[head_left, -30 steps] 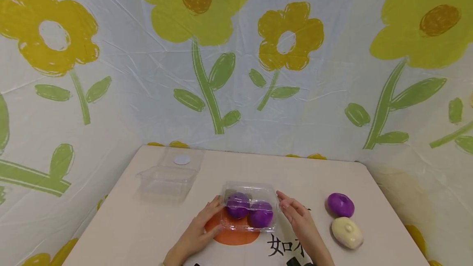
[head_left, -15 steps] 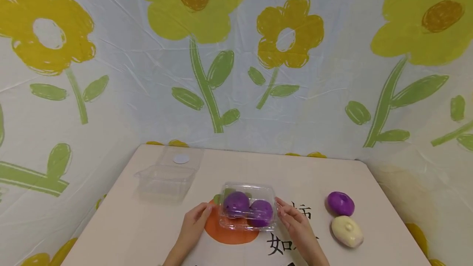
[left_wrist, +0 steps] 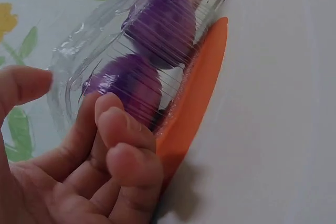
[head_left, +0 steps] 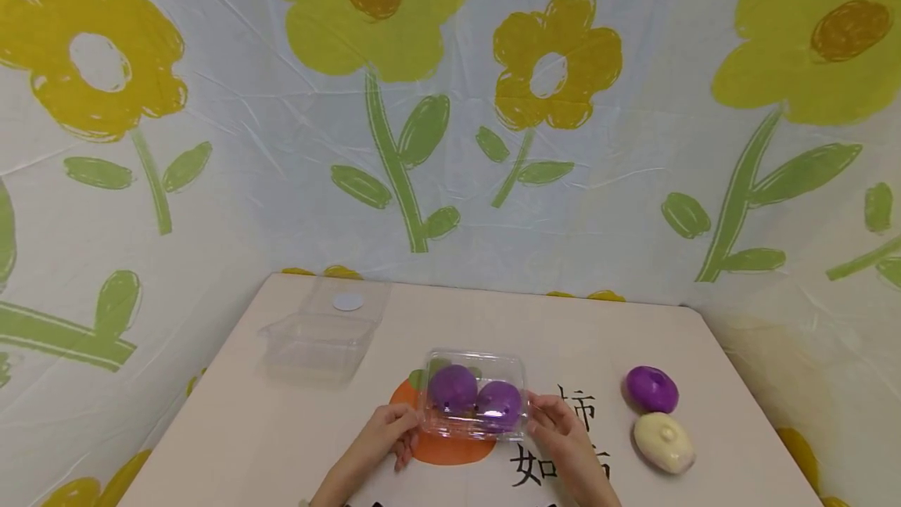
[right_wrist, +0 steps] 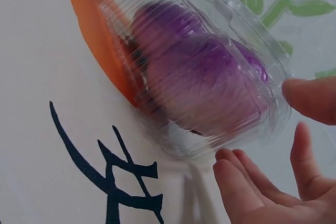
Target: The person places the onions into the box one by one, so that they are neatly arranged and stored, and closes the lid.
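Observation:
A clear plastic clamshell box [head_left: 473,357] stands closed at the front middle of the table. Two round purple fruit-like things [head_left: 454,390] lie side by side inside it; their exact kind cannot be told. My left hand [head_left: 380,440] pinches the box's left edge, its thumb [left_wrist: 31,85] at the rim and its other fingers curled beside the wall. At the opposite end, my right hand [head_left: 563,440] holds the right edge, with the thumb [right_wrist: 312,98] on the rim and fingertips low against the side. Whether the box's base touches the table is unclear.
To the right lie a purple round thing [head_left: 651,390] with a dimple and a cream oval one [head_left: 664,443] with a nub. Back left stands another clear box [head_left: 317,339], lid open. The mat bears an orange print [head_left: 450,452] and black characters. Flowered cloth [head_left: 605,178] surrounds the table.
My left hand drew back from the box's left side, then returned to its edge. My right hand closed in on the right edge. The box's top now shows flatter.

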Tool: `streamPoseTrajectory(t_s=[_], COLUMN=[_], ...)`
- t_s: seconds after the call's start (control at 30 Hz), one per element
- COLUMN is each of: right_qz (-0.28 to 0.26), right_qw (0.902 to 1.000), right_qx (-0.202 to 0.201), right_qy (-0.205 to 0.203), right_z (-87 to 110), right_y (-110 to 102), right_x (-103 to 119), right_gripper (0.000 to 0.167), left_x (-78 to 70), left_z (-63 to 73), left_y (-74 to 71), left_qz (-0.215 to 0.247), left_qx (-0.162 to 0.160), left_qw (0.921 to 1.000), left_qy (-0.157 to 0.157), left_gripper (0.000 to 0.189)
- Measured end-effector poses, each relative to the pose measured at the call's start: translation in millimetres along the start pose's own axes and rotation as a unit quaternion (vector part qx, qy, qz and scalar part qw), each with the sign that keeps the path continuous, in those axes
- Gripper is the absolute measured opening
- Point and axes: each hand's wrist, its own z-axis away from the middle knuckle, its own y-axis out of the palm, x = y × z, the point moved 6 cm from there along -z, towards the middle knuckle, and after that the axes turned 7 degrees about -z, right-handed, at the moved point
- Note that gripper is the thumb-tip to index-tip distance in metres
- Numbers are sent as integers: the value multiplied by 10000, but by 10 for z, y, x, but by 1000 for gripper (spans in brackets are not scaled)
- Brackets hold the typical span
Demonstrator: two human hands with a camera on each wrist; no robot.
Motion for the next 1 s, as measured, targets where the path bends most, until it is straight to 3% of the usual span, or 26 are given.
streamPoseTrajectory(t_s=[0.13, 0.23, 0.33, 0.53, 0.67, 1.0], right_qz=[-97, 100, 320, 294, 116, -232], right_qw=[9999, 9997, 9978, 9879, 9808, 9856], right_qx=[-29, 67, 318, 1124, 1612, 1418], right_qy=[88, 233, 485, 1030, 1092, 887], right_z=[-10, -12, -11, -3, 3, -10], right_y=[-10, -12, -5, 27, 65, 60], right_x=[-21, -39, -62, -96, -147, -224], right_gripper=[58, 59, 52, 13, 23, 22], left_x=[41, 59, 77, 112, 99, 156], left_z=[-31, -56, -83, -113, -103, -86], left_y=[15, 46, 77, 91, 89, 93], left_qz=[157, 369, 588, 711, 689, 886], left_qx=[204, 341, 436, 450, 484, 700], left_qw=[9996, 9987, 9973, 9958, 9956, 9935], left_qy=[-78, -91, 37, 367, 401, 157], left_gripper=[40, 41, 43, 42, 44, 43])
